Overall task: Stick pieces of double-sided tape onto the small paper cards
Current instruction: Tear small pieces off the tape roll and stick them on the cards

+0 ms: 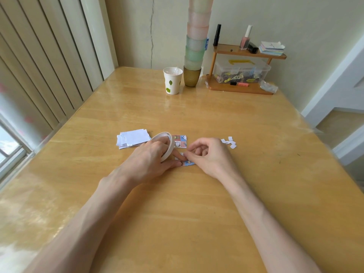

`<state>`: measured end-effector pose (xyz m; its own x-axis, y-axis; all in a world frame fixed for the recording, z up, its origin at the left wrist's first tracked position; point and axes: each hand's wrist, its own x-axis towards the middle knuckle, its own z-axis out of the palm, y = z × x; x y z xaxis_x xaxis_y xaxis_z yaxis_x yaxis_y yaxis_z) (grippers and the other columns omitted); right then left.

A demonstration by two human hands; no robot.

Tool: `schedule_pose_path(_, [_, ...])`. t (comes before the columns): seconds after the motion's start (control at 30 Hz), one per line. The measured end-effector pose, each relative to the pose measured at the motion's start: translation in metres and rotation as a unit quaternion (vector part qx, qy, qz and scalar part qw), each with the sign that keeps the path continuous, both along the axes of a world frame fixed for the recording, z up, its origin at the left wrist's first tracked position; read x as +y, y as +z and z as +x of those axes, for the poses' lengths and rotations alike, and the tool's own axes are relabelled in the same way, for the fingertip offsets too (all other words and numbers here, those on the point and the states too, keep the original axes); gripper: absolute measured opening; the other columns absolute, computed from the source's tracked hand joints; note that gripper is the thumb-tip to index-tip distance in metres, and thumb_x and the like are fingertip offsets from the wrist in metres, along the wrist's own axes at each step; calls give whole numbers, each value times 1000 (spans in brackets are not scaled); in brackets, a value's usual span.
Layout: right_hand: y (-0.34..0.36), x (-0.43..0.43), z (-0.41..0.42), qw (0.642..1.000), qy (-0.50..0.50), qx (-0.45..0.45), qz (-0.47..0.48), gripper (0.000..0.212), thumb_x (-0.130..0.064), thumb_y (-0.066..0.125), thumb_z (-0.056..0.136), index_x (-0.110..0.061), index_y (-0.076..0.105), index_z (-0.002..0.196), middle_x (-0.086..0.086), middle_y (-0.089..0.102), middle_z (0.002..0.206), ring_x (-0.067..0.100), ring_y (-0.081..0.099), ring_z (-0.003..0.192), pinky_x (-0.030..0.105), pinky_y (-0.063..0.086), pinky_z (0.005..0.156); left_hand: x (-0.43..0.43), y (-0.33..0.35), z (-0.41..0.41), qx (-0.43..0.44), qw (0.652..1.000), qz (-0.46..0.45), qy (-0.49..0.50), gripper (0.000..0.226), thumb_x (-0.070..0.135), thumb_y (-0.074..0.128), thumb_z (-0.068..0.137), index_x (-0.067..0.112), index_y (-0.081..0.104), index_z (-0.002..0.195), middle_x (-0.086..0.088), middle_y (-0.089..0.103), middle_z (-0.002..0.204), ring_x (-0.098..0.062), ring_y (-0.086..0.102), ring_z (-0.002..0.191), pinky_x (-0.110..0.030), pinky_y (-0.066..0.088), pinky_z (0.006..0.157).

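Bare forearms [102,209] reach over the wooden table [197,111]. Left hand [151,157] grips the double-sided tape roll [171,143], its fingertips [177,164] pressing a patterned card [188,163] flat. Right hand [209,156] pinches that card's upper edge between curled thumb and forefinger, perhaps at a tape piece. A second patterned card [180,141], white cards [134,137] and paper scraps [229,142] lie just beyond.

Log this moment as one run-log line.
left hand: grips tape roll, presses patterned card | right hand: pinches patterned card edge | white card stack: beside roll, untouched | paper scraps: right of hands
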<state>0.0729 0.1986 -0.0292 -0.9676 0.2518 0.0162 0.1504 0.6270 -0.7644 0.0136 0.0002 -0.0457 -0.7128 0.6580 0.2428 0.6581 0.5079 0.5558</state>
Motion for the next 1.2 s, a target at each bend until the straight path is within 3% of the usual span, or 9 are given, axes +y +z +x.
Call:
schedule_pose_path(0.2, [-5, 2, -4, 1000, -4, -1, 15, 14, -32, 87, 83, -27, 76, 91, -14, 56, 62, -4, 50, 49, 21, 37, 57, 1, -1, 0, 3, 1000, -3, -2, 17, 41, 76, 92, 41, 80, 108, 27, 50, 99, -8, 61, 95, -42, 54, 85])
schedule_pose_path(0.43, [-5, 8, -7, 997, -22, 2, -69, 5, -27, 81, 90, -27, 76, 90, -14, 61, 66, -3, 51, 52, 22, 44, 60, 0, -2, -1, 13, 1000, -5, -7, 17, 41, 76, 91, 43, 80, 108, 24, 52, 101, -10, 63, 98, -43, 55, 85])
schedule_pose_path(0.57, [-4, 12, -5, 997, -1, -2, -75, 15, -31, 88, 84, -27, 76, 92, -13, 57, 66, -2, 48, 49, 19, 41, 56, 0, -3, -2, 10, 1000, -10, -1, 17, 42, 76, 91, 44, 80, 108, 24, 52, 101, -11, 64, 96, -43, 56, 85])
schedule_pose_path(0.7, [-8, 8, -6, 1000, -1, -3, -18, 15, -27, 88, 83, -27, 76, 93, -13, 54, 65, -2, 47, 46, 22, 37, 57, 1, 1, 1, 5, 1000, -15, 11, 16, 44, 77, 90, 51, 77, 104, 32, 57, 90, -4, 60, 85, -40, 55, 77])
schedule_pose_path(0.77, [-10, 7, -6, 1000, -1, 3, -10, 13, -25, 87, 85, -26, 77, 94, -13, 53, 63, -2, 47, 45, 23, 35, 57, 0, 5, 1, -4, 999, -7, 46, 20, 48, 81, 85, 56, 75, 102, 26, 62, 81, -5, 59, 76, -37, 54, 70])
schedule_pose_path(0.93, [-13, 3, -4, 1000, -4, 15, 3, 9, -23, 84, 87, -26, 76, 90, -14, 51, 60, -1, 47, 47, 25, 38, 58, 0, 8, 3, -42, 991, 66, 108, 14, 52, 82, 80, 41, 80, 88, 17, 63, 69, -8, 55, 57, -33, 50, 60])
schedule_pose_path(1.0, [-14, 3, -4, 1000, -3, 19, -1, 9, -23, 83, 88, -26, 76, 91, -14, 51, 62, -1, 46, 47, 25, 38, 58, 4, 5, 5, -28, 990, 66, 123, 19, 57, 81, 79, 39, 80, 86, 9, 61, 65, -9, 56, 59, -30, 46, 56])
schedule_pose_path(1.1, [-15, 3, -2, 1000, -3, 25, 2, 7, -23, 82, 88, -26, 77, 92, -14, 53, 64, 0, 46, 48, 24, 38, 58, 8, 0, 7, -13, 991, 32, 133, 29, 63, 83, 73, 38, 77, 86, 13, 59, 60, -3, 59, 71, -18, 38, 54])
schedule_pose_path(1.2, [-14, 5, -2, 999, 1, 20, -29, 7, -24, 81, 90, -27, 76, 94, -13, 55, 67, 0, 46, 48, 21, 38, 57, 8, -2, 5, -37, 989, 23, 138, 28, 61, 85, 73, 37, 76, 85, 22, 59, 61, -2, 58, 70, -22, 42, 56])
